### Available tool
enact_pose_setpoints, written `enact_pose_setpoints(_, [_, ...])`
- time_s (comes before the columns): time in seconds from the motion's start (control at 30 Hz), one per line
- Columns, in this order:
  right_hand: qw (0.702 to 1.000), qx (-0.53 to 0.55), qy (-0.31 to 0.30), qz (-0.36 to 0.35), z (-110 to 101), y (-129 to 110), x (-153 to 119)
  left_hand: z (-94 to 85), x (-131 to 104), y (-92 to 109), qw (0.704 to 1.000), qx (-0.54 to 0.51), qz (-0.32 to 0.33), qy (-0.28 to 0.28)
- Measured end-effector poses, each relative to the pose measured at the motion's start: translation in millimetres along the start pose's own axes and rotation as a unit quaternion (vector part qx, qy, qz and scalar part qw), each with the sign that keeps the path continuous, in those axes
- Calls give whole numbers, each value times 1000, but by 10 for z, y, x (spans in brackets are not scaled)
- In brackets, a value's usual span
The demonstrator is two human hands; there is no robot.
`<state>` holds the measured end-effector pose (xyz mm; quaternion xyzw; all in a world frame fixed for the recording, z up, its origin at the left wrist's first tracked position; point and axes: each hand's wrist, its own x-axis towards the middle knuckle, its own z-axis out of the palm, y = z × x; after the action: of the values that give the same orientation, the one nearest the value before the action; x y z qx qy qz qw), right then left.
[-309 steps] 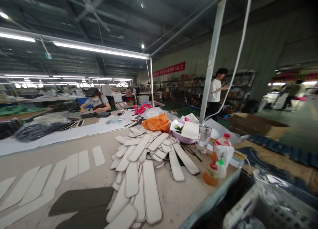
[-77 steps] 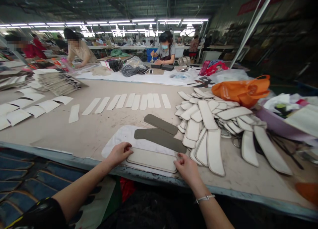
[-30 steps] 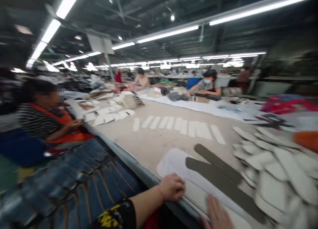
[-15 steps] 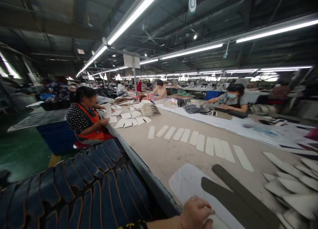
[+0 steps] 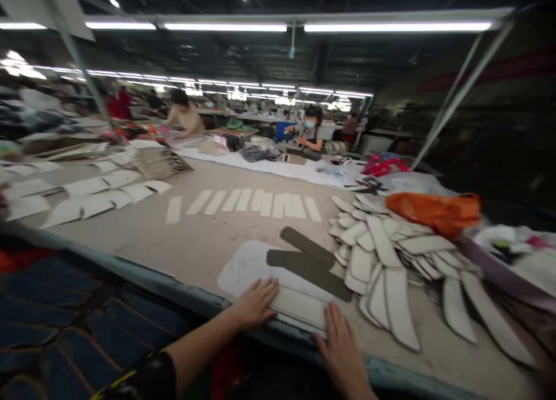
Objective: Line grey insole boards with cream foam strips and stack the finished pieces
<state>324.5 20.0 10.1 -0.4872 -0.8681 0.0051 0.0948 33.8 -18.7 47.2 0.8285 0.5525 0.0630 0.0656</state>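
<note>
My left hand lies flat on the left end of a long off-white strip near the table's front edge. On the strip's right end rest the fingers of my right hand, stretched out with the thumb apart. Both hands are open, pressing rather than gripping. Beneath the strip is a white sheet with rounded corners. Two dark olive strips with rounded ends, an upper one and a lower one, lie just beyond my hands, partly overlapping the sheet.
A loose heap of off-white curved pieces covers the table at right, by an orange bag. Several short pale strips form a row farther back. Stacked pieces stand left. Dark blue pieces lie below the edge. Co-workers sit beyond.
The view has swung right and down. My right hand has come into view on the off-white strip. My left hand, earlier with curled fingers, now lies flat.
</note>
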Motion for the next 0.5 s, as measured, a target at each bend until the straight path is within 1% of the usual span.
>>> enact_pose_setpoints(0.03, [1000, 4, -26, 15, -56, -20, 10, 4, -13, -99, 1000, 13, -7, -6])
enact_pose_setpoints(0.1, [997, 25, -66, 40, -161, -50, 36, 55, -6, -205, 999, 42, -2, -3])
enact_pose_setpoints(0.2, [991, 78, -93, 59, -286, -61, 45, 143, 9, -220, 995, 89, 23, 31])
enact_pose_setpoints(0.27, [986, 118, -98, 61, -342, -48, 41, 193, 17, -235, 990, 118, 38, 65])
enact_pose_setpoints(0.33, [981, 154, -98, 63, -377, -22, 53, 258, 33, -294, 984, 139, 55, 98])
enact_pose_setpoints(0.43, [972, 198, -84, 93, -405, 35, 130, 405, 65, -415, 980, 145, 65, 116])
enact_pose_setpoints(0.5, [966, 218, -63, 124, -419, 80, 218, 504, 74, -466, 981, 138, 49, 123])
